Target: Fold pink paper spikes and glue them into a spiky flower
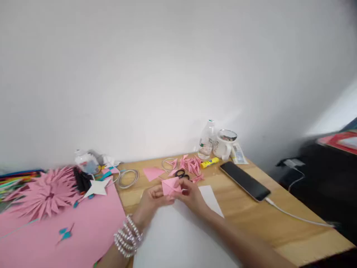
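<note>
A small piece of folded pink paper [170,185] is held up between both hands, creases showing on its face. My left hand [154,200] pinches its left and lower edge; a beaded bracelet wraps that wrist. With thumb and fingers, my right hand [190,194] grips the paper's right side. Beneath the hands lies a white sheet [178,238]. Just behind them are black-handled scissors [181,173], partly hidden by the right hand. Several folded pink paper pieces [192,164] lie in a heap beyond, and a flat pink paper piece [153,173] rests to the left.
A yellow glue stick [209,162], a clear bottle [206,140] and a white mug [224,147] stand or lie at the back. A phone [245,181] with a cable is on the right. At left, a pink paper rosette [50,193] and white star [97,187] rest on pink card [92,230].
</note>
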Demonstrator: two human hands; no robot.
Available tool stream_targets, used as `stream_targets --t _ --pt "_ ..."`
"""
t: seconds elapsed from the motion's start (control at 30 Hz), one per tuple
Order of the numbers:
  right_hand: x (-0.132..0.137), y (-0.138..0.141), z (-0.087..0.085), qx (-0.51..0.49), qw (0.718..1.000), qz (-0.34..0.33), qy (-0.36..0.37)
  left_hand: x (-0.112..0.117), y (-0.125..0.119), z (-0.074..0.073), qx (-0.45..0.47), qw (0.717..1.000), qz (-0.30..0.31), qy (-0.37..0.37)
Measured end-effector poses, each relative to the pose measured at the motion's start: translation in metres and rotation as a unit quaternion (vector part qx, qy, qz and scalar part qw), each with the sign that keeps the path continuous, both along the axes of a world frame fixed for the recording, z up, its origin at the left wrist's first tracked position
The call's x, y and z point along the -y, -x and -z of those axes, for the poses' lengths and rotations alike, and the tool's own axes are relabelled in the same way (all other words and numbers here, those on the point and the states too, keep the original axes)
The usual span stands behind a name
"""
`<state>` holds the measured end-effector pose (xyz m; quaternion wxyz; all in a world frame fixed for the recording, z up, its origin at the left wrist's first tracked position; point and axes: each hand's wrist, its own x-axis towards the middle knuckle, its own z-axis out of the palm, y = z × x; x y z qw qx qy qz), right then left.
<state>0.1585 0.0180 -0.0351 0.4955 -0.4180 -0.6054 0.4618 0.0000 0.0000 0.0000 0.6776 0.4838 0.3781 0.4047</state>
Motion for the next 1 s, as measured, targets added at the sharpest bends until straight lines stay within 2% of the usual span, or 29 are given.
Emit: stream_targets --t 0.2,0.6,1.0 --pt "0.0007 -0.0010 -0.0007 0.013 1.000 -0.009 -0.027 -0.0015 -0.0008 -0.0039 -0.021 0.999 -0.031 0.010" --pt "0.0014 -0.0004 -0.0049 -0.058 0.998 0.000 -0.010 0.0005 -0.0059 -0.0040 -0.016 0.999 -0.031 -0.023" --pt "0.0022 -0.0001 -0.0063 -0.057 0.998 0.006 0.012 0.0011 -0.0070 -0.0020 -0.002 0.999 -0.033 -0.018"
